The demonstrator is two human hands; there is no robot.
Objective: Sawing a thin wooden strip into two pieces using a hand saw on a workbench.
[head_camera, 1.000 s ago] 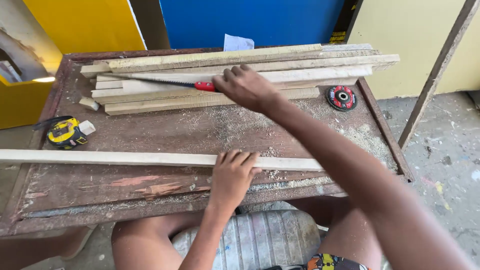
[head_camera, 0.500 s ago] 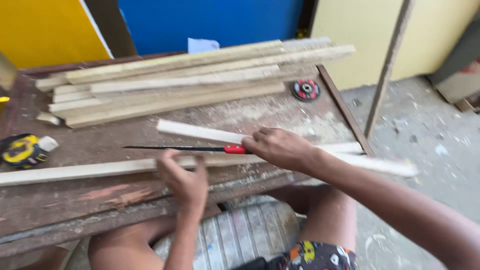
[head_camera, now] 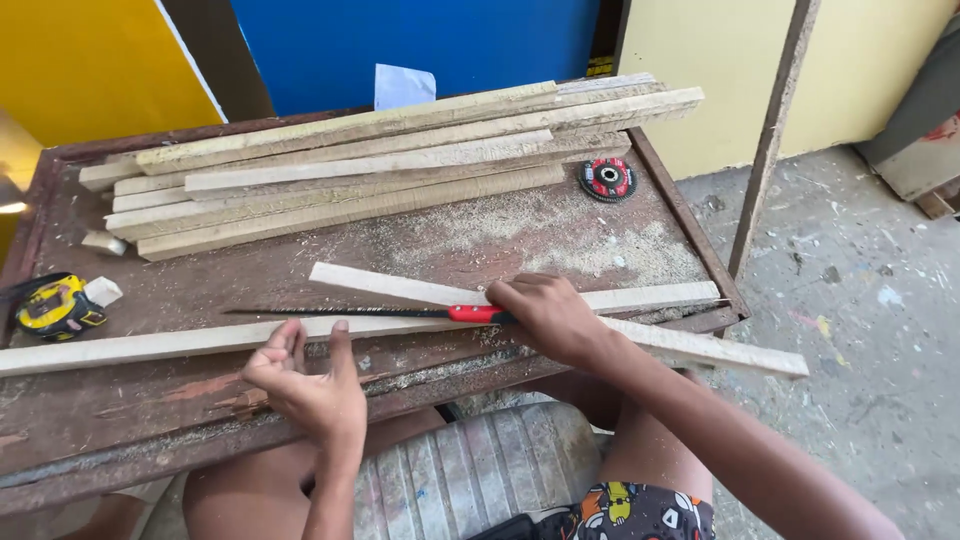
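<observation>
A yellow tape measure [head_camera: 60, 307] sits at the tabletop's [head_camera: 250, 275] left edge. The left hand [head_camera: 305, 385] hovers released, fingers spread, over a long wooden strip [head_camera: 150, 343]. The right hand [head_camera: 550, 315] grasps a red-handled saw [head_camera: 400, 312] lying across that strip, a shorter strip [head_camera: 400, 288] just behind

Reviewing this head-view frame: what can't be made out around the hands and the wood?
- Red handle of the thin black saw: mostly covered by the right hand.
- Long pale wooden strip: its left end is cut off by the frame edge.
- Yellow and black tape measure: markings too small to tell.
- Left hand: palm faces away, contents hidden.
</observation>
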